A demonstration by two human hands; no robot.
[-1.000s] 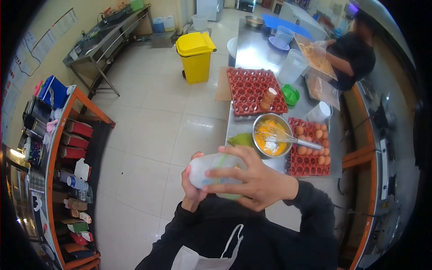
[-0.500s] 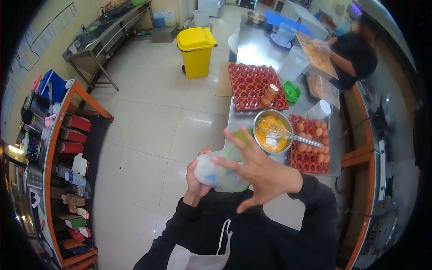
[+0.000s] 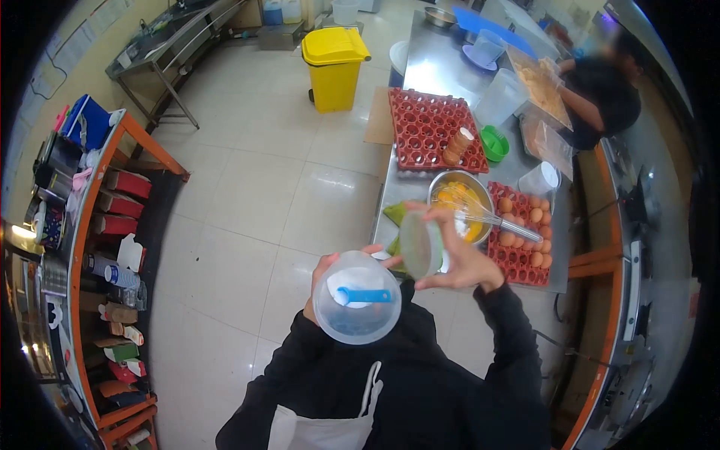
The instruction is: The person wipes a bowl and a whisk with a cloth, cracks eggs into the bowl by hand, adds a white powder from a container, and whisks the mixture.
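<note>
My left hand [image 3: 321,268] grips a translucent plastic tub [image 3: 356,330] with its mouth tilted toward me. Inside lie white powder [image 3: 351,280] and a blue measuring spoon [image 3: 369,295]. Off the tub, a round lid with a greenish rim [image 3: 420,244] is pinched on edge in my right hand [image 3: 461,264]. Just beyond that hand, a steel bowl [image 3: 448,175] contains egg yolks [image 3: 452,196] and some white powder. A whisk [image 3: 514,226] rests in it, its handle lying over a red egg tray [image 3: 517,274] with several brown eggs [image 3: 537,215].
On the steel table [image 3: 424,67] are a red egg tray [image 3: 416,124] with stacked eggshells [image 3: 457,146], a green bowl [image 3: 495,144] and plastic jugs. Another person [image 3: 607,94] works at the far right. A yellow bin [image 3: 334,75] stands on the floor; shelving [image 3: 97,202] is at left.
The lid has come off the tub and moved right in my right hand, whose fingers were spread before. The tub has turned its open mouth toward me, showing the blue spoon.
</note>
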